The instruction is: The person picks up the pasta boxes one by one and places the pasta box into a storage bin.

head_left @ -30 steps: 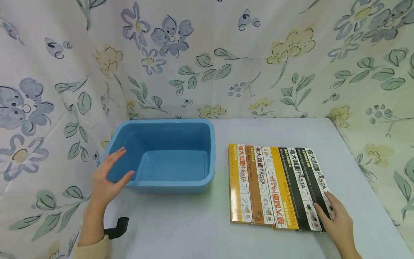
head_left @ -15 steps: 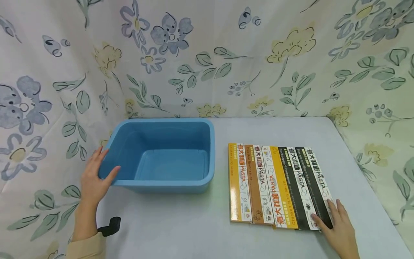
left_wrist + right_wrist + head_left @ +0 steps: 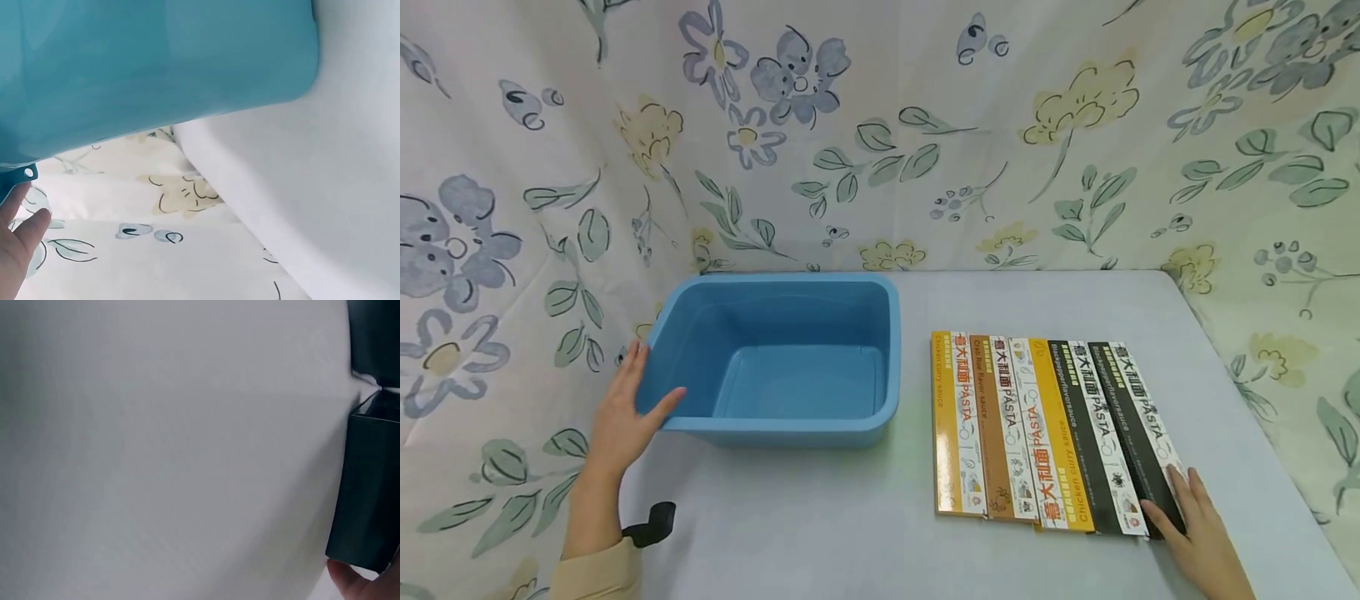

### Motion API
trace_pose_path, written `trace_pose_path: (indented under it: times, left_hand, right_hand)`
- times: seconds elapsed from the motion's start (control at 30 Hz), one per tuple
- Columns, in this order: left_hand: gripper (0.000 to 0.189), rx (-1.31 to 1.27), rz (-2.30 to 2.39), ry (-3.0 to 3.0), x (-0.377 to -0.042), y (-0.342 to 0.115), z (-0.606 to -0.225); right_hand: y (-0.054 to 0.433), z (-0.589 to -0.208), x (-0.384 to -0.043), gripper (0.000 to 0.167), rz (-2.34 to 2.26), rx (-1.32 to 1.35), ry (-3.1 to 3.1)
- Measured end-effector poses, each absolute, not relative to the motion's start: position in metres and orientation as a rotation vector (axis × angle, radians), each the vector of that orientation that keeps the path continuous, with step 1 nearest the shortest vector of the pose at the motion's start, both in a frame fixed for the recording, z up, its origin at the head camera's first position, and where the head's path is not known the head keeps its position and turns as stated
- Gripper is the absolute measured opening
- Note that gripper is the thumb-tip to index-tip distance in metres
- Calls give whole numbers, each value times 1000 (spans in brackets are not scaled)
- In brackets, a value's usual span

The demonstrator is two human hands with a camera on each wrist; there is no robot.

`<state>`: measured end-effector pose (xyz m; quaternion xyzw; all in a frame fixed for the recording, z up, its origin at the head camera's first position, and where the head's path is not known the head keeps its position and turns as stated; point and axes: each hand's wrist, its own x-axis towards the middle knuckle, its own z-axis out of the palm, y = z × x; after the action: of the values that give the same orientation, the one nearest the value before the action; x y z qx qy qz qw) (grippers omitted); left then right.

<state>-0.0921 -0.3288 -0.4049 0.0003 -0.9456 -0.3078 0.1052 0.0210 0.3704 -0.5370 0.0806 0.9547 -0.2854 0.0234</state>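
Observation:
My left hand point(image 3: 619, 427) is at the left side of a blue plastic basin point(image 3: 790, 425). Its extended fingers lie along the outside of the rim, with the thumb over the front left corner. The left wrist view shows fingertips right at a holed tab point(image 3: 29, 172) under the rim. My right hand point(image 3: 1204, 533) pinches the near end of the rightmost black pasta box point(image 3: 1133, 421), thumb on one side and fingers on the other. In the right wrist view, the thumb point(image 3: 344, 578) touches the lower end of this dark box point(image 3: 369, 487).
Several flat pasta boxes lie side by side left of the pinched one: a yellow box point(image 3: 946, 450), a brown box point(image 3: 988, 450), another yellow box point(image 3: 1060, 450) and a black box point(image 3: 1093, 467). A floral curtain point(image 3: 970, 167) hangs behind the white table point(image 3: 850, 533).
My left hand moved left from over the basin to its outer left rim. My right hand shifted right and toward me, and the end pasta box slid slightly away from its neighbour.

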Motion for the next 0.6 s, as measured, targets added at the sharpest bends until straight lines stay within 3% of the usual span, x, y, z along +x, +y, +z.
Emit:
trace_pose_path:
  times: [0.37,0.6]
  left_hand:
    - [94,45,-899,-2908,-91,-334,-399]
    - [104,20,-924,-2898,-91,-336,-399]
  right_hand:
    - [379,-534,9,99,-775,248,2995]
    - [377,-525,0,115,-688,565,2832]
